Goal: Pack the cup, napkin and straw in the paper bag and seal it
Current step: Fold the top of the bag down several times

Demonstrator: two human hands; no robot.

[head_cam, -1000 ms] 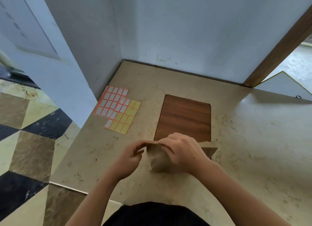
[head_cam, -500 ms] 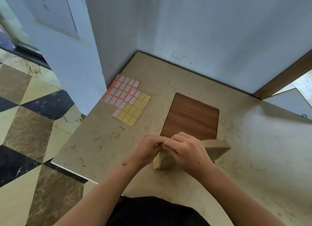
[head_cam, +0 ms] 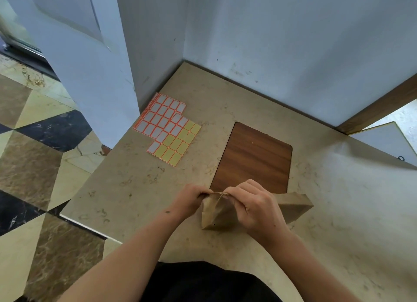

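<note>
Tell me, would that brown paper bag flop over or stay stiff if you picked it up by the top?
The paper bag would probably bend rather than stay stiff: its top is already crumpled where the left hand and right hand pinch it. It likely feels light, being thin paper. Its wide bottom lies along the table, so it seems unlikely to roll.

I see a brown paper bag (head_cam: 216,213) lying on its side on the beige tabletop (head_cam: 140,189), its crumpled mouth gathered shut at the left end, its flat base pointing right, partly overlapping a wood-grain panel (head_cam: 255,159).
</note>
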